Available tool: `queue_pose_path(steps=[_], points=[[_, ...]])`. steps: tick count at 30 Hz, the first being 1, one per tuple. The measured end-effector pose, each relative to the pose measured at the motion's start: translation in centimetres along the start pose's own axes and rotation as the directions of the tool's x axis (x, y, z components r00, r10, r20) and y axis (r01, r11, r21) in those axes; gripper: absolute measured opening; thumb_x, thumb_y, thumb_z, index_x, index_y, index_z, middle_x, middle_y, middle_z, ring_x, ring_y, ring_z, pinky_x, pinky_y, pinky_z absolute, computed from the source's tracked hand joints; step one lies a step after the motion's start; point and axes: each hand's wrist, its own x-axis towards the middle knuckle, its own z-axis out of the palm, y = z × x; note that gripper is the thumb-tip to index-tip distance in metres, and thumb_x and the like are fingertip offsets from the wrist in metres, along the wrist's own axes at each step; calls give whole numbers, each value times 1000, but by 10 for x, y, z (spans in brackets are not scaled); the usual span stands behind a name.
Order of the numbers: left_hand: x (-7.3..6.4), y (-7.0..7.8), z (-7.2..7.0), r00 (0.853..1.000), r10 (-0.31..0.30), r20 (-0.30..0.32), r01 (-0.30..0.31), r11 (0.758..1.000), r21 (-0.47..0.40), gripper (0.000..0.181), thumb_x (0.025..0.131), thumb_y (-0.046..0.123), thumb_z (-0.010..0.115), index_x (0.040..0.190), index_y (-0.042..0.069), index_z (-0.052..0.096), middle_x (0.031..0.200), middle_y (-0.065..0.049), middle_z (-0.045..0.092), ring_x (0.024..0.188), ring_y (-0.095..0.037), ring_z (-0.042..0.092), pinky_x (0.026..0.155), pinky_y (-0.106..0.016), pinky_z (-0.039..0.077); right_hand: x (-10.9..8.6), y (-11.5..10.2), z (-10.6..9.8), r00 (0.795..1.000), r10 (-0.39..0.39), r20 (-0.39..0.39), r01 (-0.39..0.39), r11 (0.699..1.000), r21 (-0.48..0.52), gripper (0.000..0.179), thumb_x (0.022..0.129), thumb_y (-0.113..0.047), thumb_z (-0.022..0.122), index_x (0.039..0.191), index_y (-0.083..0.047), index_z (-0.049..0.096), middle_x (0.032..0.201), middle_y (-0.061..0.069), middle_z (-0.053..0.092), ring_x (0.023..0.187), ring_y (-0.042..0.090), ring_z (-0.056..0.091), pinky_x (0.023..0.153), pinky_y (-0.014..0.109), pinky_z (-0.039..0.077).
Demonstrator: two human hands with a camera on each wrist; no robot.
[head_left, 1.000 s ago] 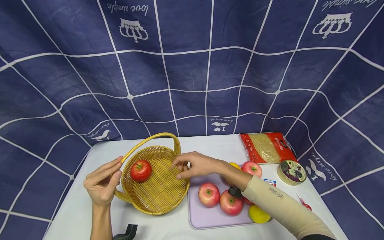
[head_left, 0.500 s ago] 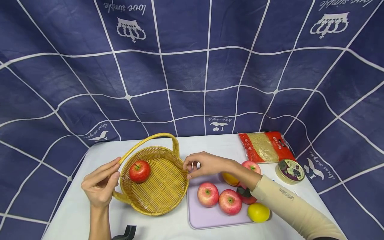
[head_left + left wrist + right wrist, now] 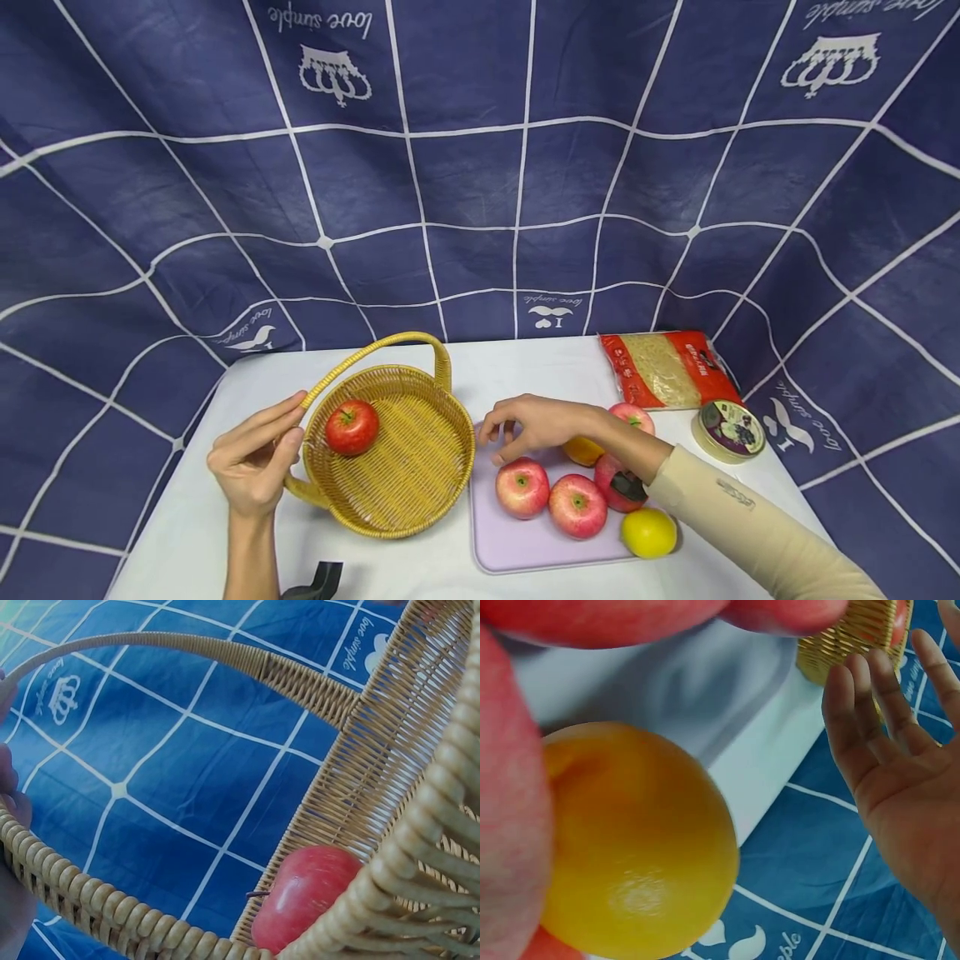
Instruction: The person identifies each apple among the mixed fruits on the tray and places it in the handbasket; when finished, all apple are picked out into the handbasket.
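Right hand (image 3: 536, 425) has moved from over the basket (image 3: 408, 479) to above the tray (image 3: 510, 550), holding nothing. Left hand (image 3: 257, 462) pinches the handle (image 3: 405, 337). Red apple (image 3: 352, 427) sits in the basket, left side; probably firm, slick, bruisable: cup its sides.

I sit in a makeshift curtained booth, the wider room I can't tell: navy grid-print fabric (image 3: 465, 183) walls the back and side edges of my white tabletop (image 3: 517, 367).

Head view bright, fairly sharp; wrist views dimmer, bluish, softer; glare on orange (image 3: 641, 840).
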Motion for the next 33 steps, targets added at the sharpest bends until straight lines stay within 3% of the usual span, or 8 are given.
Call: queue_pose_path(steps=[9, 13, 22, 33], points=[[1, 0, 1, 1000, -7, 1, 7, 1000, 9, 15, 68, -27, 60, 81, -33, 60, 100, -37, 69, 64, -17, 65, 36, -17, 36, -10, 8, 8, 992, 68, 110, -63, 997, -45, 32, 84, -35, 81, 114, -27, 74, 111, -3, 67, 100, 15, 62, 90, 29, 52], [0, 0, 0, 1000, -7, 2, 7, 1000, 9, 15, 68, -27, 59, 81, -33, 60, 99, -37, 69, 62, -16, 64, 36, -17, 36, -12, 8, 11, 984, 105, 144, -101, 994, -39, 32, 80, -28, 82, 112, -32, 75, 108, -10, 64, 101, 11, 58, 96, 35, 50], [-3, -2, -2, 1000, -5, -3, 5, 1000, -1, 14, 68, -28, 59, 81, -34, 60, 99, -38, 68, 64, -18, 66, 37, -17, 37, -15, 7, 19, 962, 196, 190, -198, 980, -5, 45, 74, -28, 86, 115, -39, 72, 114, -20, 60, 104, 2, 55, 98, 25, 43], [-1, -2, -2, 1000, -2, 0, 2, 1000, -4, 14, 69, -27, 61, 81, -34, 60, 99, -38, 68, 64, -18, 66, 37, -16, 37, -22, 9, 24, 973, 127, 193, -120, 992, -50, 53, 74, -34, 86, 124, -37, 67, 119, -18, 57, 104, 2, 54, 94, 25, 46]])
